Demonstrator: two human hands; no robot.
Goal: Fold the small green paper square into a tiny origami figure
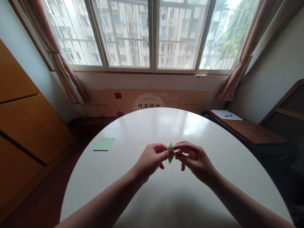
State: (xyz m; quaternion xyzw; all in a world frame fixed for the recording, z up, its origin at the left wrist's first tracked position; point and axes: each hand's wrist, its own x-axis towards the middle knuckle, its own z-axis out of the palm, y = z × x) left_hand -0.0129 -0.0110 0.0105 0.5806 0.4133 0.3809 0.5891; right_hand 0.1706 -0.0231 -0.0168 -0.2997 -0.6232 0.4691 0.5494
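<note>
A small piece of folded green paper [170, 157] is held up over the white round table [99, 190], with pointed ends above and below the fingers. My left hand [153, 158] is closed on its left side, thumb in front and fingers behind. From the right, my right hand [193, 156] pinches its edge between thumb and index finger, the other fingers curled beneath. Part of the folded paper is hidden by the fingertips. Apart from both hands, a flat stack of green square paper [104, 144] lies on the left of the table.
To the right stands a brown wooden side table [258, 128] with a white sheet [226, 115] and a dark pen [228, 116] on it. Behind the table leans a printed banner [185, 101] under barred windows. A yellow-orange cabinet [33, 126] is at the left.
</note>
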